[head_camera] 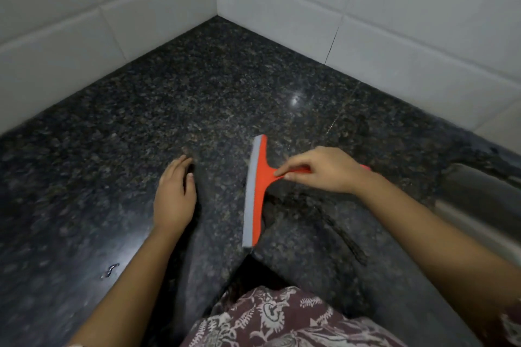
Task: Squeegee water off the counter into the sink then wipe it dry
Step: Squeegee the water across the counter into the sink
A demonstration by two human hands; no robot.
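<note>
An orange squeegee [258,191] with a grey rubber blade stands on the dark speckled granite counter [197,87], its blade facing left. My right hand [324,169] grips its orange handle, fingers curled round it. My left hand [174,194] rests flat on the counter to the left of the blade, fingers straight. The steel sink [479,203] shows at the right edge, just beyond my right wrist. Wet streaks [346,236] lie on the counter to the right of the blade, and a small water bead [110,270] sits at lower left.
White tiled walls [394,31] meet in a corner behind the counter and close it off at the back and both sides. My patterned maroon clothing [282,318] fills the bottom centre at the counter's inner corner edge.
</note>
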